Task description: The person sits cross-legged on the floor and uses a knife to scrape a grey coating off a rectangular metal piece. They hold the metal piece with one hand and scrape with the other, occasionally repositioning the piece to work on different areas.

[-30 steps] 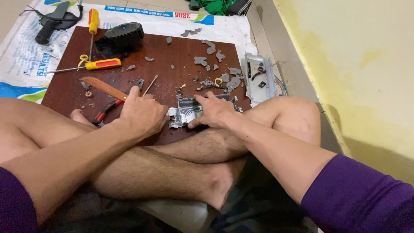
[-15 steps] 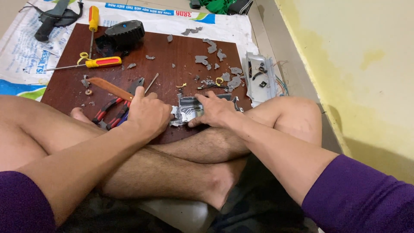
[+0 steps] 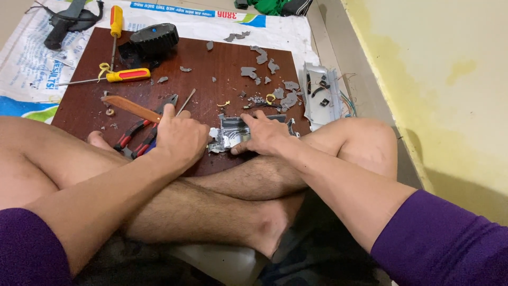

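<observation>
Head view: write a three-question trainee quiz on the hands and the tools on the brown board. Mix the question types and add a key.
1. True or false: the right hand presses on the crumpled silver metal piece.
2. Which tool lies nearest the left hand?
A. the red-handled pliers
B. the yellow-handled screwdriver
C. the black round part
3. Fill in: the grey broken fragments lie scattered on the ____ half of the brown board, as the camera sees it.

Key: 1 true; 2 A; 3 right.
</observation>
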